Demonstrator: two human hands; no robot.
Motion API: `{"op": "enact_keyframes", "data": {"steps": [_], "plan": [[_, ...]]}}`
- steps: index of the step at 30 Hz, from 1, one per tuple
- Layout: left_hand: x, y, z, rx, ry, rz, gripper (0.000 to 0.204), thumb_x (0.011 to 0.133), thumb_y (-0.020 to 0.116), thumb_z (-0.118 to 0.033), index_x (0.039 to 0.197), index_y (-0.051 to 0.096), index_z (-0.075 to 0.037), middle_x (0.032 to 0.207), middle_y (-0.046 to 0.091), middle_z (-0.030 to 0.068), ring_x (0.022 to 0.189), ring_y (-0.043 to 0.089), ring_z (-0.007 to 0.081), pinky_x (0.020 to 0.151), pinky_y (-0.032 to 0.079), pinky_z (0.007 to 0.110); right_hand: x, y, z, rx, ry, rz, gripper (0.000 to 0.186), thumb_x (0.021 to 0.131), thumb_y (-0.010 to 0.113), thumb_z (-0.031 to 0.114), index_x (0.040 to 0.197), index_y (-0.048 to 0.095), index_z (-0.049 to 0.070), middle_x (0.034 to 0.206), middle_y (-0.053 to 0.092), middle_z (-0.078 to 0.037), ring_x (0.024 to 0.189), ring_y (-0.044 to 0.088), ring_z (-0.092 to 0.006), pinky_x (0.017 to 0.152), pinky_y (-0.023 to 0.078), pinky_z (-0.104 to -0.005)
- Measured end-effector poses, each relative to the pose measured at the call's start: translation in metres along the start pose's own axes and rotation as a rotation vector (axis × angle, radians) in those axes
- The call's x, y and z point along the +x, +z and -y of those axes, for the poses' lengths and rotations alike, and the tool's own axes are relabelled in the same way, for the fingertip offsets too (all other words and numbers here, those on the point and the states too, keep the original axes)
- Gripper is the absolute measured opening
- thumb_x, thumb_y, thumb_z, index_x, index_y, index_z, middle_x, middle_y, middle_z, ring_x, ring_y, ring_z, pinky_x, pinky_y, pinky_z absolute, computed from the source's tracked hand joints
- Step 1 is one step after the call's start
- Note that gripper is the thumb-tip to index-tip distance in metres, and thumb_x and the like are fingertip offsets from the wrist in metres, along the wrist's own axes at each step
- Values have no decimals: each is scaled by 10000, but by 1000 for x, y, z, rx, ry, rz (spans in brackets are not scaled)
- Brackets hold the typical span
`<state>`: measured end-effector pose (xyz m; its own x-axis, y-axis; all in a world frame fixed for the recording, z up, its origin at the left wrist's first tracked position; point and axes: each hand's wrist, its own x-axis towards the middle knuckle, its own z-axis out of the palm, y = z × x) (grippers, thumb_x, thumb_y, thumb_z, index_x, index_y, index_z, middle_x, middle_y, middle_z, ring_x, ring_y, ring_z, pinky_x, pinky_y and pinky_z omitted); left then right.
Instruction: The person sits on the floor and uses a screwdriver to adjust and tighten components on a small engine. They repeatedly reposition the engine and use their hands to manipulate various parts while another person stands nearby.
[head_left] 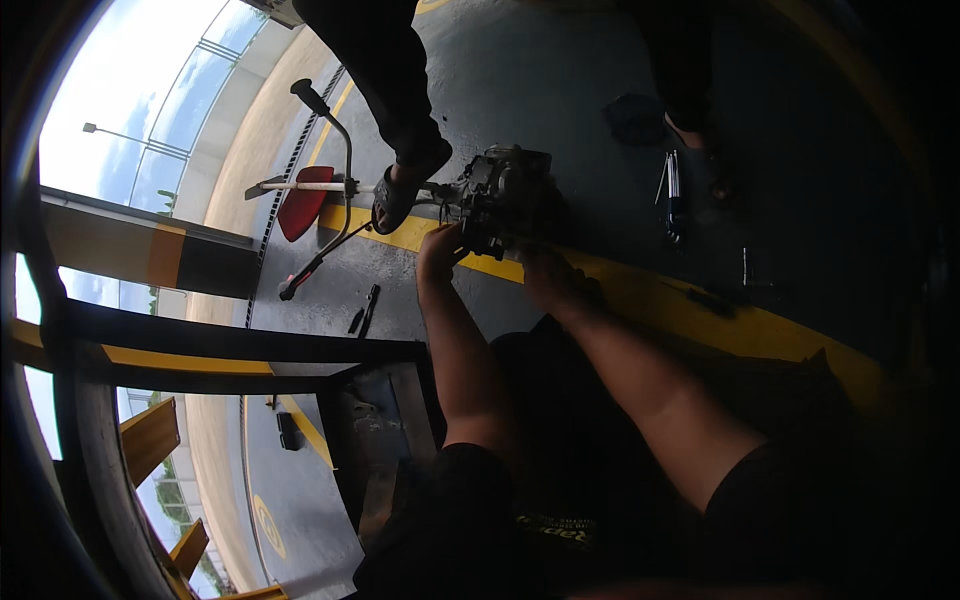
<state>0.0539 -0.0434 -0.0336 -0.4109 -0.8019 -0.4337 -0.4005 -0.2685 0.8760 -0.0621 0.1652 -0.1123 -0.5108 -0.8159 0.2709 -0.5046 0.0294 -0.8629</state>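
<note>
One dark engine unit [508, 180] lies at 12 o'clock in the head view, its pale shaft [315, 186] reaching toward 9 o'clock; the long axis runs roughly 9 to 3. A red guard [303, 208] sits near the far end, and a bent handlebar [347, 143] crosses the shaft. The left hand [440, 252], fingers curled, meets the engine's 7 o'clock side; whether it grips is unclear. The right hand [548, 276] is near its 5 o'clock side, too shadowed to judge. At 7 o'clock, a dark tray-like compartment [341, 440] holds small items, too dim to identify.
</note>
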Motion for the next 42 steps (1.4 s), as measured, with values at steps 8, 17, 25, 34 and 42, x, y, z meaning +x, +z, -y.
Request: {"op": "enact_keyframes", "data": {"steps": [8,17,25,34,42], "plan": [[-11,6,-14,41,41,16,390,990,753,-352,1098,765,22,953,761,90,887,731,183,816,588,314,1,3,5,-197,-43,-23,234,1011,578,177,1218,597,69,1095,695,-224,1000,684,-458,871,548,-575],[-4,7,-13,155,-4,-21,401,1006,742,-352,1164,749,17,1020,760,83,933,737,193,812,615,304,4,5,4,-333,144,150,234,1012,563,179,1227,602,95,1148,704,-216,1047,693,-445,878,562,-561],[-4,7,-9,64,39,-35,384,969,781,-339,1085,768,27,944,750,81,819,701,168,714,567,297,5,5,2,-330,116,151,235,1001,599,187,1218,577,100,1120,692,-229,1008,695,-462,846,563,-578],[-11,7,-13,91,35,-37,434,961,775,-374,1109,752,33,986,756,96,841,706,179,767,574,307,4,4,1,-328,71,112,312,995,639,188,1279,556,87,1104,695,-249,1027,682,-477,857,559,-579],[-12,1,-12,-37,19,9,451,979,758,-374,1195,731,22,1145,726,108,972,712,213,843,608,331,3,10,-3,-346,57,82,305,1005,628,198,1282,567,87,1118,699,-228,1024,680,-473,866,556,-569]]}}
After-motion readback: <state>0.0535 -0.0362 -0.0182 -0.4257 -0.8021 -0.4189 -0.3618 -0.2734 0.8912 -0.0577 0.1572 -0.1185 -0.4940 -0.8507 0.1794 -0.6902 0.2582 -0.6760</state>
